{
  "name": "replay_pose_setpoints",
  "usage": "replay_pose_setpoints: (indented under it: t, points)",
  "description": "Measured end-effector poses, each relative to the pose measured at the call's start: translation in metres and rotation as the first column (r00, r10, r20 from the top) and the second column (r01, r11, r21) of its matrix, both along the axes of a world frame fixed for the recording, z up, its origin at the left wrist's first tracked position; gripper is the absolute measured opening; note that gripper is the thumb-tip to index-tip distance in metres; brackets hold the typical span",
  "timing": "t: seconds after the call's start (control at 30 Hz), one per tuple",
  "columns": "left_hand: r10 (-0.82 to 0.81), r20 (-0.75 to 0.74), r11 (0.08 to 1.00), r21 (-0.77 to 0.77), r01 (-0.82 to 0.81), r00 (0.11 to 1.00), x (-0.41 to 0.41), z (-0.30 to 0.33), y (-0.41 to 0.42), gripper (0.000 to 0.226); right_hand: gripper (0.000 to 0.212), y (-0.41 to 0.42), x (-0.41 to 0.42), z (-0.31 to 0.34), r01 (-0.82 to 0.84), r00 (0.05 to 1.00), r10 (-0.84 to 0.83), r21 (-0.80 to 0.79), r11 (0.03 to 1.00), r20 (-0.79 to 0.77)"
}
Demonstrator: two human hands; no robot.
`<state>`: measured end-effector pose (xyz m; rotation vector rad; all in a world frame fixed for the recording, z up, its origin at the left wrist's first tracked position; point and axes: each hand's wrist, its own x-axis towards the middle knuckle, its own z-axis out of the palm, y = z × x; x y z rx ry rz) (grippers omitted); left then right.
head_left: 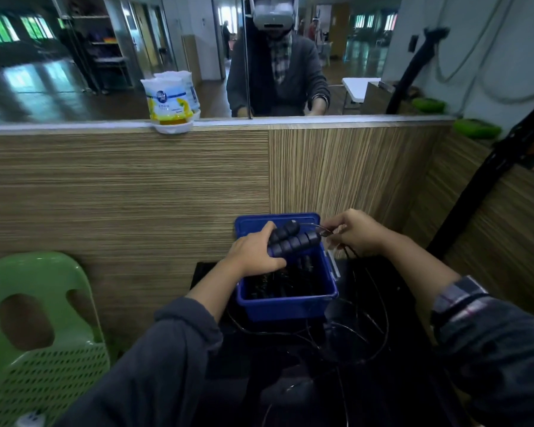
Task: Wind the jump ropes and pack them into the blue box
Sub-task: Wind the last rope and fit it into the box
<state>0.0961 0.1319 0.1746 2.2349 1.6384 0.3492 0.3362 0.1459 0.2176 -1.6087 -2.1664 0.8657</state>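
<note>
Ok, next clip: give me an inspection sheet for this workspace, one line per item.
Surface: dark table, mostly covered by loose rope.
Job's things: blue box open, dark ropes already inside; ribbed black handles held together above it.
Clutter: nothing seen on the table beyond the ropes.
Hands: left hand grips the handles; right hand, fingers curled, pinches the cord at the handle tips.
Cables: thin rope loops trail unwound in front of and beside the box.
Surroundings: wooden partition; air-freshener tub on its ledge; green chair at left.
</note>
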Motion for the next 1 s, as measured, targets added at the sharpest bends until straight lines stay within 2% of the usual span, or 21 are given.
replay_pose_setpoints:
  t: [0.1,0.17,0.3,0.4,0.5,0.57,0.73,0.87,1.0]
  points:
    - [-0.016,-0.07,0.998,0.058,0.02,0.997,-0.008,0.005,0.002,0.054,0.021,0.001,0.001,-0.002,-0.01,0.992,0.0,-0.081,0.997,-0.123]
    - [-0.014,-0.09,0.996,0.085,0.022,0.996,-0.011,0.006,0.003,0.055,0.022,0.001,0.001,-0.004,-0.045,0.99,0.027,-0.133,0.99,-0.139]
    - [-0.035,-0.04,0.999,-0.005,0.035,0.999,-0.007,0.006,0.006,0.059,0.047,-0.003,-0.017,-0.007,-0.025,0.998,0.019,-0.122,0.992,-0.053]
    - [-0.041,-0.008,0.997,-0.072,0.04,0.999,-0.002,0.008,0.009,0.058,0.054,-0.006,-0.029,-0.01,-0.011,0.979,-0.019,-0.146,0.989,-0.202]
    - [-0.056,-0.015,0.989,-0.137,0.054,0.998,-0.001,0.007,0.01,0.047,0.069,-0.006,-0.03,-0.009,0.022,0.938,-0.084,-0.185,0.982,-0.337]
    - [-0.061,0.004,0.988,-0.142,0.061,0.998,0.0,0.004,0.01,0.045,0.067,-0.004,-0.03,-0.009,0.024,0.921,-0.089,-0.174,0.984,-0.38]
    - [-0.074,-0.028,0.997,0.016,0.074,0.997,0.0,-0.001,0.007,0.051,0.049,-0.006,-0.03,-0.005,-0.008,0.936,-0.029,-0.104,0.995,-0.352]
    - [-0.075,-0.046,0.982,0.171,0.082,0.996,0.001,-0.007,0.002,0.075,0.051,-0.005,-0.026,-0.005,-0.007,0.888,-0.046,-0.112,0.994,-0.458]
    - [-0.139,0.026,0.97,0.204,0.131,0.99,0.003,-0.009,-0.005,0.071,0.051,-0.006,-0.023,-0.006,-0.026,0.868,-0.038,-0.122,0.992,-0.495]
